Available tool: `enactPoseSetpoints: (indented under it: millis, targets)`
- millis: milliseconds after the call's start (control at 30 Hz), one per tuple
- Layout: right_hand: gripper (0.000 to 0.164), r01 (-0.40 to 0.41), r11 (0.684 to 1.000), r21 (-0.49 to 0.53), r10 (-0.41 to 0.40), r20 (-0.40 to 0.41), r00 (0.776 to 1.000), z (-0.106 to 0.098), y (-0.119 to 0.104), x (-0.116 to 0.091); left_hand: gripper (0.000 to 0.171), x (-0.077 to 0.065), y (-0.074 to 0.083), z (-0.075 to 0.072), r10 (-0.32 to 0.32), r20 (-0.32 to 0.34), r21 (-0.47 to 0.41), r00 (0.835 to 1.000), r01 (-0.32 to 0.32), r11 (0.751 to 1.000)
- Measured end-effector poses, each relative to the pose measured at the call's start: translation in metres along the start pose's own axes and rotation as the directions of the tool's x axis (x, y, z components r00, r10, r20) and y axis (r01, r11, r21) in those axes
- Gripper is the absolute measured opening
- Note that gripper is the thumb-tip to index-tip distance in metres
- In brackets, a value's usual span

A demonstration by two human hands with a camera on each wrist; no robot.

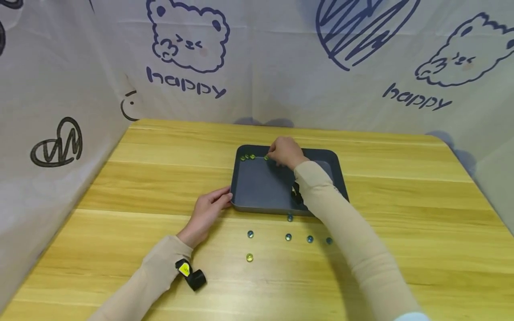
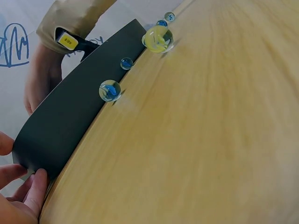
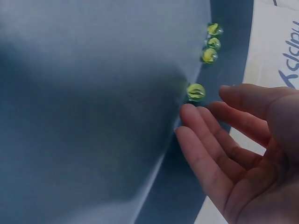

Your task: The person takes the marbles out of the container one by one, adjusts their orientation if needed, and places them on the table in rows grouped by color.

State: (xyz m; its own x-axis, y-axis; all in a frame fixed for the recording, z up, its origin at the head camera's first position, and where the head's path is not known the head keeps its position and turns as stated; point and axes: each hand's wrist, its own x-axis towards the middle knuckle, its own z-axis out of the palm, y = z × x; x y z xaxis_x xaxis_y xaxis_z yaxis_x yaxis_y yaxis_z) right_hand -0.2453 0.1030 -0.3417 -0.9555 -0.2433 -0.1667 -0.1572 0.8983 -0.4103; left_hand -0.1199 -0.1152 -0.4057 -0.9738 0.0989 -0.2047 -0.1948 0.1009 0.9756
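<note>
Against the front left corner of a dark grey tray (image 1: 265,187), the fingers of my left hand (image 1: 206,214) rest from outside. My right hand (image 1: 287,152) reaches over the tray's far side. In the right wrist view, its thumb and fingers stand apart, with the fingertips close to a yellow-green marble (image 3: 195,92). Whether they touch it I cannot tell. Several yellow-green marbles lie along the tray's far inner edge, including a close group (image 3: 210,56) near the far left corner.
In front of the tray, several blue marbles (image 1: 288,237) lie on the wooden table (image 1: 152,178), with one yellow marble (image 1: 250,257) nearer me. My right forearm crosses the tray's right part. A white cloth with drawings (image 1: 273,80) hangs behind.
</note>
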Motion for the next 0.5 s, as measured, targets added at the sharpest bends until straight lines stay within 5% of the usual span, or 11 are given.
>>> enactPoseSetpoints:
  millis: [233, 500]
  targets:
    - [0.021, -0.035, 0.999, -0.006, 0.035, -0.025, 0.999, 0.010, 0.002, 0.001, 0.039, 0.000, -0.002, 0.001, 0.011, 0.007, 0.002, 1.000, -0.011, 1.000]
    - [0.023, -0.053, 0.987, -0.153, 0.037, -0.105, 0.994, 0.022, -0.007, 0.007, 0.038, 0.001, -0.003, 0.001, 0.012, -0.006, -0.003, 1.000, -0.012, 1.000]
